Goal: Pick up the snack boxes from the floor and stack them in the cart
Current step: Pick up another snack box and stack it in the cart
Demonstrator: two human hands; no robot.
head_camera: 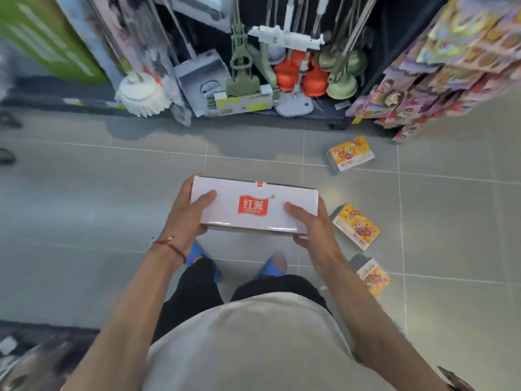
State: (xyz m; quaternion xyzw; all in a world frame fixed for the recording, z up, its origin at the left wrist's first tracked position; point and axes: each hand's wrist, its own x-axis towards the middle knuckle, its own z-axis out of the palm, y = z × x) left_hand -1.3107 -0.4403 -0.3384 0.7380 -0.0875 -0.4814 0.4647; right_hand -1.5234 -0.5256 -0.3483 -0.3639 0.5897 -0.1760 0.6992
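Three more snack boxes are lying on the floor down the right side of the frame: the far yellow box, the middle yellow box and the near yellow box, each apart from the others.

You are holding the white box at the centre of the frame, off the floor and above your blue slippers. Its long axis is running left to right across your body. Your left hand is gripping the left end and your right hand the right end. On both, the thumb is lying on the printed top while the fingers are curling under or round the edge, so both hands are clamping onto this one box.

You are not seeing the cart here, so you are likely needing to turn to find it before setting the box down. The dark blur at the lower left is too smeared to identify.

Your right hand is sitting nearer the yellow boxes, the middle one just beside it in the picture. Ahead, the mop and plunger display is filling the upper centre, and a rack of colourful packets is crowding the upper right, close to the far yellow box.
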